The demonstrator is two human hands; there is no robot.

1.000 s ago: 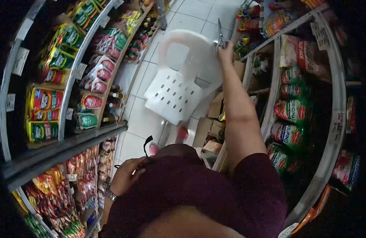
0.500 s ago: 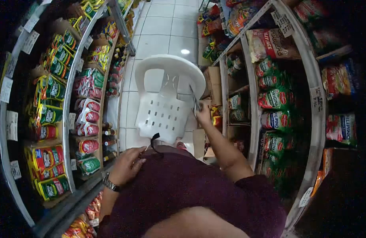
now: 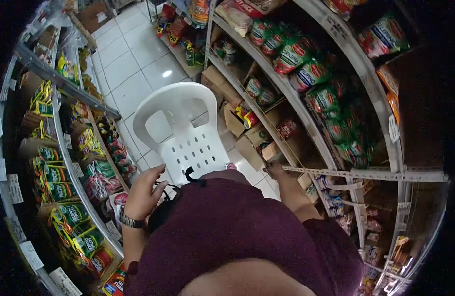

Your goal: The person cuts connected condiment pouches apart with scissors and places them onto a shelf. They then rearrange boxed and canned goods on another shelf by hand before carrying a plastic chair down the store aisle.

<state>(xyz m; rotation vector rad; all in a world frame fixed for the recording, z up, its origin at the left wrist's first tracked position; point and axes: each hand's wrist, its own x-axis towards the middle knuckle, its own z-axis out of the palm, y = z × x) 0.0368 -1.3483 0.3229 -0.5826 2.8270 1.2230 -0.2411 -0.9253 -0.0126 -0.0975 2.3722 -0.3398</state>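
Note:
My left hand (image 3: pixel 147 191), with a metal-banded watch (image 3: pixel 131 220) on its wrist, is raised beside my lap at the left. Its fingers are apart and nothing shows in them; a black cord (image 3: pixel 169 188) runs close by. On the other side, my right hand (image 3: pixel 274 170) is lowered beside the right-hand shelf, near open cardboard (image 3: pixel 250 152). It is dim and its fingers are hard to make out, so I cannot tell whether it holds anything. A white plastic chair (image 3: pixel 190 153) with slots in its seat stands just in front of me.
Shelves packed with pouches (image 3: pixel 55 175) line the left side. On the right, a metal-edged shelf (image 3: pixel 331 175) carries green and red pouches (image 3: pixel 326 98), with cardboard boxes (image 3: pixel 212 79) low down. White floor tiles (image 3: pixel 134 54) run between the shelves.
The view has turned to the right, so the chair sits further left. My right hand has moved from beside the chair down toward the shelf; the slim grey tool it held is no longer visible.

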